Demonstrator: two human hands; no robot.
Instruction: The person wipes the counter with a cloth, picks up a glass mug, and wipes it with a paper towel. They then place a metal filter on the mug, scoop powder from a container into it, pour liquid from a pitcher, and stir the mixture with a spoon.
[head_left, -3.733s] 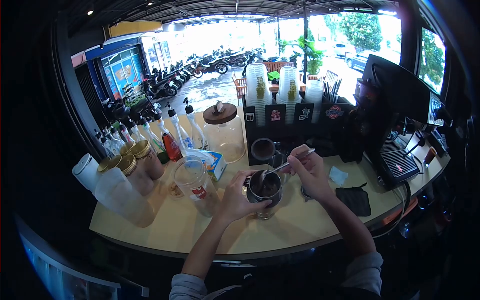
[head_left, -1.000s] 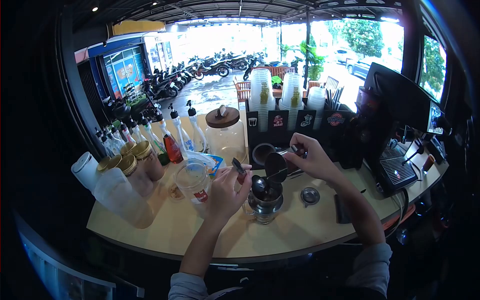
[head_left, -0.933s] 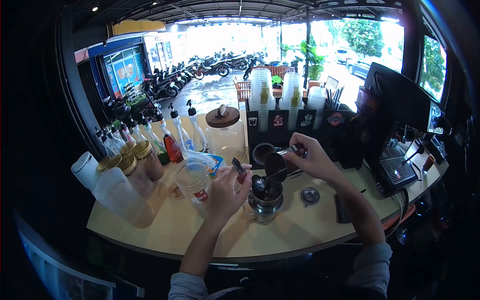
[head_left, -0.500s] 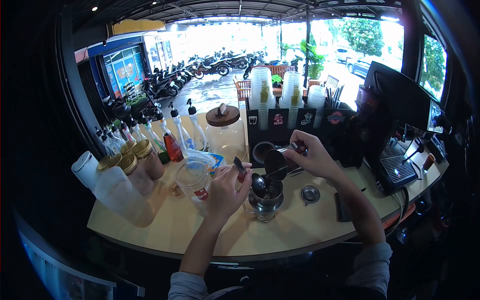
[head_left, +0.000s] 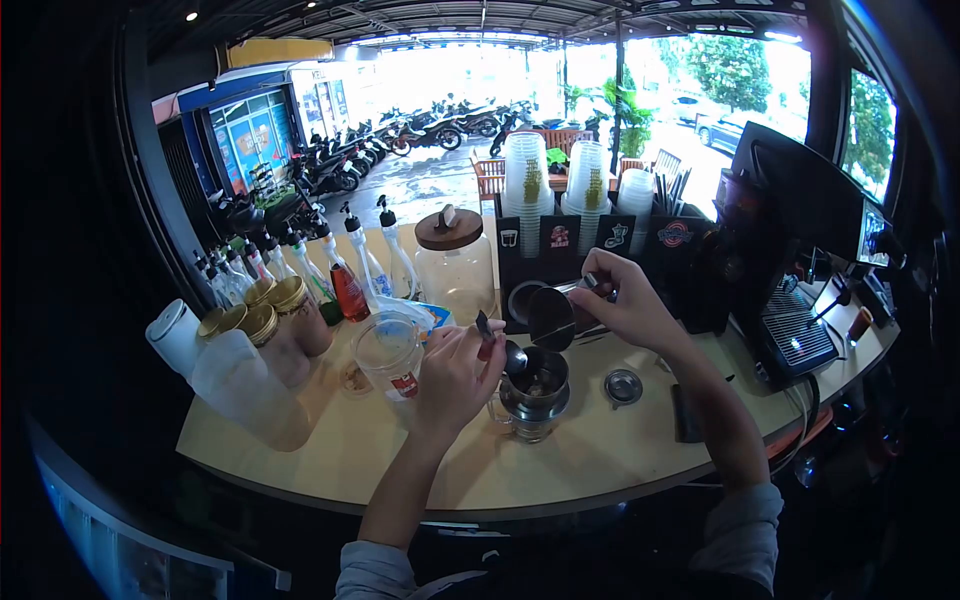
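Note:
A spoon point(head_left: 515, 359) with a dark handle is gripped in my left hand point(head_left: 457, 385), its bowl at the rim of a metal drip coffee filter point(head_left: 534, 398). The filter sits on a glass mug point(head_left: 531, 431) on the counter, with dark contents in its chamber. My right hand point(head_left: 632, 308) is closed round the handle of a metal pitcher point(head_left: 552, 322), which is tilted with its mouth toward the filter, just above it. Right of the filter lies a small round metal lid point(head_left: 622, 387). Beside my left hand is a clear jar point(head_left: 386, 350) with a red label.
Gold-lidded jars point(head_left: 258, 328), a frosted container point(head_left: 240, 385) and several pump bottles point(head_left: 350, 292) line the left. Behind stand a wooden-lidded glass jar point(head_left: 453, 265) and a black holder point(head_left: 635, 262) with stacked plastic cups point(head_left: 527, 180). An espresso machine point(head_left: 795, 325) is at right.
The spoon's bowl has turned and sits slightly lower at the filter's rim. The pitcher stays tilted over the filter, and my right hand has risen a little.

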